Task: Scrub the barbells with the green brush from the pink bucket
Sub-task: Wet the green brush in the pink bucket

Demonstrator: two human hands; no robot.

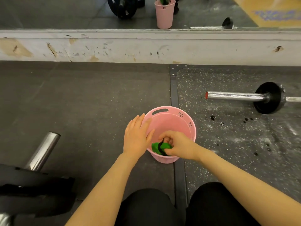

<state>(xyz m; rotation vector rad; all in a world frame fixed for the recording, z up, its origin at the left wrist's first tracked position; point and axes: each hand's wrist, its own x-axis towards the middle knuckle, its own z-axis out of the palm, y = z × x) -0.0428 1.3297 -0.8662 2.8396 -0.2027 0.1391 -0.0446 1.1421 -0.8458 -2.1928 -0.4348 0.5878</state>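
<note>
Reaching into the round pink plastic bucket [182, 118] on the dark rubber floor, the right hand [178, 145] is curled around the green brush with black bristles [158, 148]. The left hand [136, 136], fingers straight, is pressed on the rim at nine o'clock. If lifted carelessly, the light bucket could be tipped. The steel barbell with a black plate [244, 96] lies at two o'clock.
</note>
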